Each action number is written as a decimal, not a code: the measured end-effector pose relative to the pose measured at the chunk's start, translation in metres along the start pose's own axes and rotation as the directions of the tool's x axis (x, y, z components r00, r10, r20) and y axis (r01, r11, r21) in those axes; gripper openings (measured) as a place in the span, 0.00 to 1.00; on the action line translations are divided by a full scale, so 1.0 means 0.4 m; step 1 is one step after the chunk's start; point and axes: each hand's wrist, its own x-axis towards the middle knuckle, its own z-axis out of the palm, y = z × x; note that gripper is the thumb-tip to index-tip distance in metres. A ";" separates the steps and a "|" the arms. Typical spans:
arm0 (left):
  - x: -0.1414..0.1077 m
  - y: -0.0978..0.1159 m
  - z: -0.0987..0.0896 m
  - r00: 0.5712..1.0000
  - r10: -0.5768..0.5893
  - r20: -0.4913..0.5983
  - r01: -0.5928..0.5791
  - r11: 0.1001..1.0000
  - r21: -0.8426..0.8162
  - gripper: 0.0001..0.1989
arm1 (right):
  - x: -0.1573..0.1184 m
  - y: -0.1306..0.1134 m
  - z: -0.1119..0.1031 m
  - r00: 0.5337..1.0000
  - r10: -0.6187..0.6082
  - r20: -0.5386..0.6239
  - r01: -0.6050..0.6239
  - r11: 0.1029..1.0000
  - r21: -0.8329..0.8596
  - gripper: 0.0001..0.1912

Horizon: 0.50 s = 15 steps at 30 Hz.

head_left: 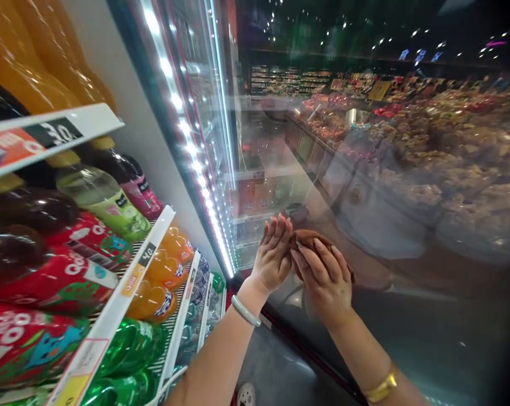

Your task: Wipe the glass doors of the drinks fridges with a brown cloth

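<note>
Fingers (280,228) of the left hand (274,256) are straight and held together, flat, palm pressed toward the glass door (407,225) — holding nothing. The right hand (325,276) lies beside it, just touching, its fingers laid over a brown cloth (306,239) and pinning it against the glass. The cloth is small, dark reddish-brown, bunched into a soft pad; only its upper edge and a sliver at the right of the hand show, the rest is hidden under the fingers.

Near: a pale bangle (245,310) on the left wrist, a gold bracelet (382,388) on the right wrist. Near left — open cooler shelves (123,293) with green bottles (123,349) low down, red-labelled bottles (47,282) above, orange bottles (164,270) further in, price strips along the shelf edges.

Further: a vertical light strip (187,135) runs up the door frame between shelves and glass. The glass is hazy; through it and in reflection, far right, heaped store displays (428,129), blurred, and ceiling lights.
</note>
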 end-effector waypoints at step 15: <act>0.008 0.063 -0.055 1.000 0.019 -0.018 -0.019 1.000 0.014 0.36 | -0.027 0.011 -0.134 0.993 0.070 0.096 -0.078 0.994 0.083 0.21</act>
